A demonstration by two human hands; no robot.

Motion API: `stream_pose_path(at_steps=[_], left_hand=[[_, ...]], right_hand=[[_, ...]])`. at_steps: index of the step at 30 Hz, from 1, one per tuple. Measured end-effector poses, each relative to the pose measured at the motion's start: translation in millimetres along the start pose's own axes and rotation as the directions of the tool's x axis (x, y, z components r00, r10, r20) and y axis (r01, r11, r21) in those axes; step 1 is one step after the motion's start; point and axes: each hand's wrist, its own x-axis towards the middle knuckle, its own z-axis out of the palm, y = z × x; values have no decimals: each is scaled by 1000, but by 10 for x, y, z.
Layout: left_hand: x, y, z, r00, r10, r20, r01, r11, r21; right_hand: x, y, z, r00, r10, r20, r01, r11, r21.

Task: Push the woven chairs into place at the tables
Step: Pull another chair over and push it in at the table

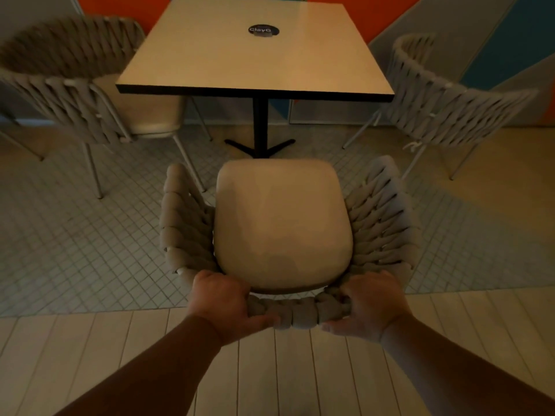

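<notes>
A grey woven chair with a cream seat cushion stands right below me, facing a square beige table. The cushion's front edge stops just short of the table's black pedestal foot. My left hand grips the left part of the woven backrest top. My right hand grips the right part of the same rim. Both sets of fingers curl over the weave, with thumbs on my side.
A second woven chair sits at the table's left side, its seat partly under the top. A third woven chair stands to the right, apart from the table. Small-tiled floor lies under the furniture and pale planks under my arms. Coloured wall panels stand behind.
</notes>
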Motion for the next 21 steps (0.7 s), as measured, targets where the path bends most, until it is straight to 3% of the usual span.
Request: stream_pose_path(at_steps=[4,5,6,7,8,9,10,11,12,13,14,15,19,21], left_hand=[[-56,33,-81,996,-84,-25,82,993,-88],[-92,23,-85,984,-158,-84,139,970,-197],[-104,-18,-82,937,-314,-153,242,900,-362],[-105,-87,-70,822,-541,-175,370,743,-557],[-95,-159,-61,665,-741,-95,452,501,-738],[-63,-219,-58,540,-838,72,458,221,-861],[-33,-251,-30,485,-843,233,409,-16,-912],[-3,-252,1,485,-814,320,362,-147,-921],[18,-221,5,518,-790,327,328,-170,-929],[19,-169,15,532,-793,297,314,-141,-939],[49,-142,39,515,-814,268,320,-108,-941],[67,-133,52,487,-835,257,335,-92,-938],[176,-172,29,474,-851,227,331,-67,-941],[262,-233,15,472,-857,208,339,-41,-940]], right_hand=[[-3,2,-100,997,17,74,-28,988,150],[-8,10,-130,994,23,106,-53,958,282],[5,40,-201,987,74,141,-137,847,513],[23,109,-235,973,189,137,-225,614,756],[56,249,-234,913,396,101,-269,395,878],[83,436,-220,781,620,73,-301,272,914],[97,611,-217,617,781,99,-390,194,900],[114,734,-197,467,867,171,-492,94,866],[145,797,-145,368,868,333,-535,-95,840],[177,804,-58,349,791,503,-503,-295,812],[208,757,13,384,671,635,-432,-477,765],[221,674,69,415,606,679,-372,-569,734],[340,550,60,359,684,635,-267,-576,772],[398,549,23,376,694,614,-253,-561,789]])
